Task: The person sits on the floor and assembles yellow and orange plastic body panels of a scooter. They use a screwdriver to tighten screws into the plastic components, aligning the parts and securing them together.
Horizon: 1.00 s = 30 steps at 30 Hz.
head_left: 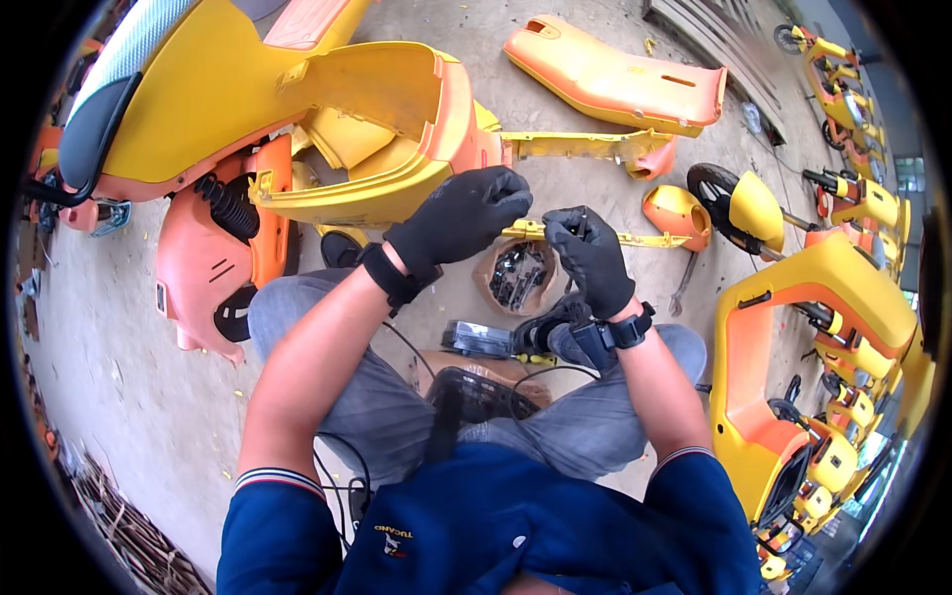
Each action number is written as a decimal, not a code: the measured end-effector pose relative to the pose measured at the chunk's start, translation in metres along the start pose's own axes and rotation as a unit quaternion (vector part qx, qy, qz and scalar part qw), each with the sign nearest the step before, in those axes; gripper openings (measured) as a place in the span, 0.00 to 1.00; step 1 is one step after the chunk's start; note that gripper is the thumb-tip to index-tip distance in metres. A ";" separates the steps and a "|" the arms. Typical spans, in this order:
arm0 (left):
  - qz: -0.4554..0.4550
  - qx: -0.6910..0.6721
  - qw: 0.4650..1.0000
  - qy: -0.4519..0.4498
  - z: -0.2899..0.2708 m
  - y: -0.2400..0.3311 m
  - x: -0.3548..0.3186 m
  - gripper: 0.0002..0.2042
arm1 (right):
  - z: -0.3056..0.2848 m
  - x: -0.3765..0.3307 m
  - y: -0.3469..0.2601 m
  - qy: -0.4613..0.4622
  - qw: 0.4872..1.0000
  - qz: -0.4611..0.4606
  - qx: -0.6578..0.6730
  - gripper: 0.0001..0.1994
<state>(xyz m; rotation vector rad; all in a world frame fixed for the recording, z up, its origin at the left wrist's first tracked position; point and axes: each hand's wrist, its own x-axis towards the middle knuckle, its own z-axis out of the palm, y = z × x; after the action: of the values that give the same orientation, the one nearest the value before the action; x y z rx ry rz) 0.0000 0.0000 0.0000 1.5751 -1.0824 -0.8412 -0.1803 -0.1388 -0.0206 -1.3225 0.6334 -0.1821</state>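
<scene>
Just above centre frame | thin yellow plastic strip [650, 240] | my black-gloved left hand [466, 210] curled, black-gloved right hand [592, 260] pinched beside the strip; I can't tell what either grasps | best, I judge, to steady the strip

Your black-gloved left hand [466, 213] is raised with its fingers curled together; whether they grip anything is hidden. Your black-gloved right hand [593, 260] is bent at the fingertips over a narrow yellow plastic strip [654, 240], which runs on to the right. Just nearer to you, between your hands, a brown bag [485, 282] holds small black parts [521, 276]. A yellow-and-orange scooter body shell [382, 84] stands far left, an orange-and-yellow panel [615, 77] lies far right of it, and a wrench [683, 285] rests right of your right hand.
</scene>
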 end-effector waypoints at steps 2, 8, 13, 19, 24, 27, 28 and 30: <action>-0.077 -0.065 0.994 -0.051 0.004 0.004 -0.001 0.12 | 0.006 -0.004 -0.006 0.006 0.999 -0.040 -0.016 0.10; -0.145 -0.264 0.949 -0.098 0.047 0.006 -0.036 0.11 | 0.006 -0.047 -0.006 -0.036 0.996 -0.072 -0.030 0.09; -0.159 -0.303 0.936 -0.085 0.056 0.006 -0.043 0.10 | 0.006 -0.056 -0.001 -0.055 0.992 -0.103 -0.038 0.09; -0.213 -0.294 0.930 -0.054 0.062 0.011 -0.052 0.09 | 0.001 -0.057 0.009 -0.029 0.980 -0.149 -0.126 0.08; -0.202 -0.315 0.926 -0.047 0.069 -0.004 -0.061 0.07 | 0.001 -0.064 0.008 -0.056 0.978 -0.138 -0.149 0.10; -0.204 -0.284 0.936 -0.036 0.071 -0.002 -0.066 0.06 | 0.007 -0.070 0.006 -0.074 0.989 -0.120 -0.040 0.12; -0.207 -0.269 0.940 -0.030 0.073 0.000 -0.067 0.06 | 0.006 -0.071 0.007 -0.063 0.988 -0.118 -0.073 0.12; -0.214 -0.283 0.935 -0.005 0.073 0.010 -0.070 0.08 | 0.004 -0.073 0.008 -0.038 0.983 -0.112 -0.139 0.12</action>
<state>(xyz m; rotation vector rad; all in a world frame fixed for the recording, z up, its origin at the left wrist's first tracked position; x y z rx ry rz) -0.0934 0.0398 -0.0089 1.3146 -0.4279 -1.3175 -0.2399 -0.0991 -0.0040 -1.6645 0.4539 -0.2302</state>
